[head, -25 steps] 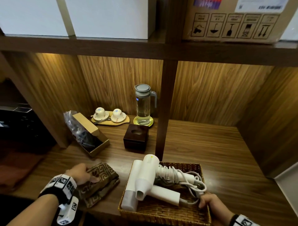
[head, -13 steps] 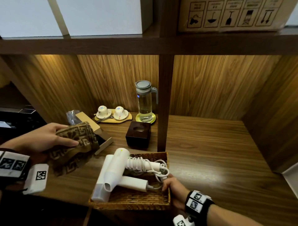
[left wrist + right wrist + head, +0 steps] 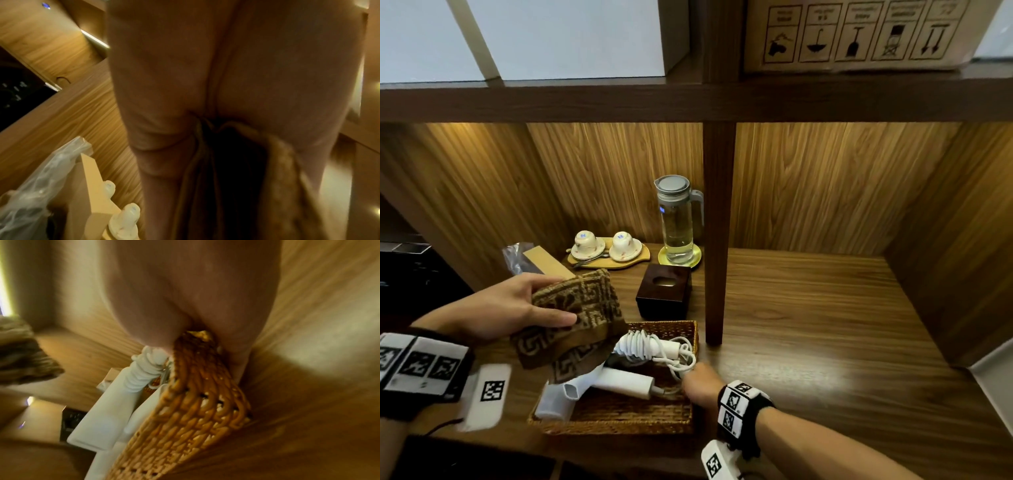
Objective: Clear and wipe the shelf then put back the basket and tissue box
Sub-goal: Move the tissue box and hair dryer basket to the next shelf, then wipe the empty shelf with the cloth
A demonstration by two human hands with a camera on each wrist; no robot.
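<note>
Head view: our left hand (image 3: 493, 310) grasps the cloth (image 3: 575, 322) above the shelf (image 3: 808, 342); our right hand (image 3: 700, 383) grips the basket (image 3: 619, 416) rim; the tissue box (image 3: 664, 291) sits behind it. Left wrist: fingers (image 3: 160, 97) pinch cloth. Right wrist: thumb and fingers clamp the woven rim beside the dryer (image 3: 102, 421).

Left hand (image 3: 500, 310): raised above the shelf's front left, thumb and fingers (image 3: 541, 282) pinching a folded cloth (image 3: 582, 315).
Right hand (image 3: 700, 382): low at the shelf's front edge, gripping the basket's (image 3: 619, 414) right rim.
Wrists: both banded with marker cuffs.
</note>
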